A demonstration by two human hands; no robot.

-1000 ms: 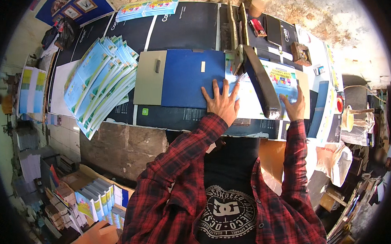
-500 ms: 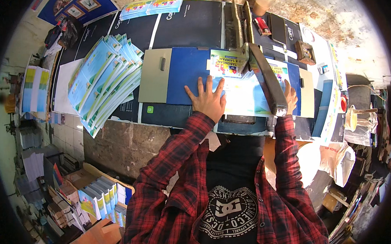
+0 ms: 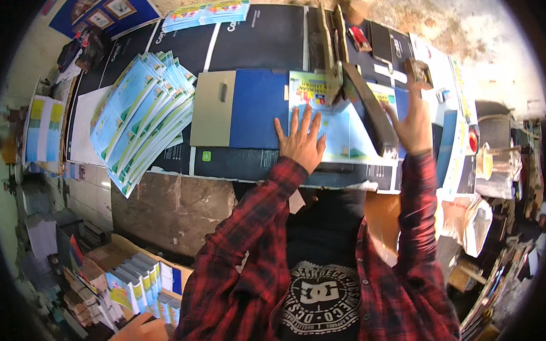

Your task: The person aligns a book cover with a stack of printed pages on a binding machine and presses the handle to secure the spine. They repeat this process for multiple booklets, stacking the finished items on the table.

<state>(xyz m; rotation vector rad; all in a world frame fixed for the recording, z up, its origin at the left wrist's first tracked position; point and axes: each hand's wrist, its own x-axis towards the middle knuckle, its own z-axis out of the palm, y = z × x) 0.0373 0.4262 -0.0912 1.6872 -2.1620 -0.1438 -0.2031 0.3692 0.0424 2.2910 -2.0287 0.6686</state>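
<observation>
My left hand lies flat with fingers spread on a colourful printed sheet in blue, white and yellow. The sheet rests on a blue board that has a beige panel at its left. Across the sheet's right part reaches the long dark arm of a stapler-like tool; its head touches or hovers over the print, I cannot tell which. My right hand is right of that arm, thumb and fingers apart, slightly blurred, its fingertips close to a small wooden box. It holds nothing that I can see.
A fanned pile of printed sheets covers the table's left part. More prints lie at the far edge. A red packet and a dark flat case sit at the back right. Booklets fill a carton at lower left.
My right hand has left the sheet's right edge and moved up and right toward the wooden box. My left hand has slid a little right on the sheet. The view has shifted slightly.
</observation>
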